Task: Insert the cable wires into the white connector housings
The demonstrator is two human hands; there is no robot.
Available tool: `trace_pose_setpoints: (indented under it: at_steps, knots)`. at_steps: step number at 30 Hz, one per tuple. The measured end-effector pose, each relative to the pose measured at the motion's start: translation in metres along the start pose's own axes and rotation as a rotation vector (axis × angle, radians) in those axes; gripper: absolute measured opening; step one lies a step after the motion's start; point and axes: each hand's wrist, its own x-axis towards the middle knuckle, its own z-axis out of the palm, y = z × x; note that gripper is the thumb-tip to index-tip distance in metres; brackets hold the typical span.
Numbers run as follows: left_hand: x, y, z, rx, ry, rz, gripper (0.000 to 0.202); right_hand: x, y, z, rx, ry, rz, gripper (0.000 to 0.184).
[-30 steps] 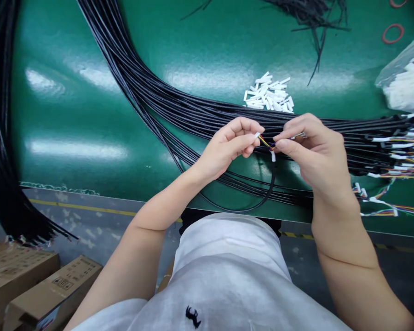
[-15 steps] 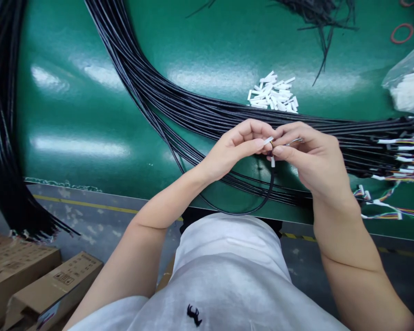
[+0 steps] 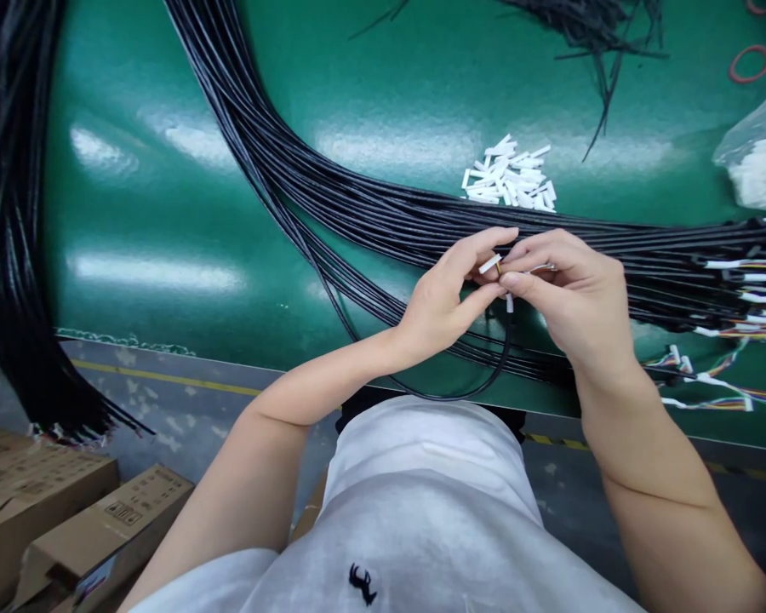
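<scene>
My left hand (image 3: 450,294) pinches a small white connector (image 3: 490,263) between thumb and fingers. My right hand (image 3: 565,289) is closed on the stripped end of a black cable (image 3: 485,383), whose thin coloured wires meet the connector between my fingertips. The cable loops down below my hands toward the table edge. Both hands hover over a thick bundle of black cables (image 3: 357,209) lying across the green table (image 3: 166,213).
A heap of white connectors (image 3: 511,179) lies just beyond my hands. Cable ends with white connectors and coloured wires (image 3: 740,281) fan out at the right. A clear bag of white parts (image 3: 763,162), red rubber rings (image 3: 750,61) and cardboard boxes (image 3: 70,519) are around.
My hands came together: the gap with visible coloured wires closed, and the connector now sits against the right fingertips. The left fingers have opened out slightly around it.
</scene>
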Motion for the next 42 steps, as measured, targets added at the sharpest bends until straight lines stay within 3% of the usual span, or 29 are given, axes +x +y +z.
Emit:
trace_pose_setpoints:
  at_steps: [4,7,10,14,18,23,28,31,36,38,42]
  knots:
    - [0.002,0.0,0.0,-0.079,0.013,-0.042,0.048,0.001,-0.007,0.0,0.022,-0.061,0.071,0.007]
    - [0.003,0.0,0.0,-0.13,-0.019,-0.086,0.054,0.001,-0.008,0.001,0.057,-0.124,0.162,0.014]
    - [0.004,0.001,0.0,-0.211,-0.077,-0.199,0.057,0.0,-0.006,0.003,0.126,-0.066,0.206,0.014]
    - [0.007,0.004,-0.004,-0.274,-0.211,-0.313,0.032,0.003,-0.003,0.005,0.284,0.001,0.264,0.028]
    - [0.009,0.006,-0.008,-0.181,-0.234,-0.319,0.029,0.006,-0.001,0.004,0.301,-0.016,0.279,0.038]
    - [0.009,0.008,-0.008,-0.25,-0.329,-0.315,0.017,0.007,0.001,0.002,0.337,-0.04,0.305,0.039]
    - [0.011,0.008,-0.012,-0.338,-0.241,-0.25,0.022,0.008,-0.004,0.001,0.444,-0.017,0.331,0.033]
    - [0.013,0.011,-0.014,-0.443,-0.239,-0.296,0.033,0.009,-0.008,-0.003,0.53,-0.094,0.363,0.036]
    - [0.013,0.022,-0.019,-0.519,-0.265,-0.341,0.049,0.01,-0.009,-0.015,0.599,-0.352,0.315,0.025]
    - [0.014,0.024,-0.022,-0.521,-0.246,-0.267,0.055,0.01,-0.009,-0.017,0.572,-0.351,0.275,0.022]
    - [0.018,0.021,-0.026,-0.395,-0.21,-0.172,0.039,0.009,-0.013,-0.014,0.5,-0.33,0.274,0.024]
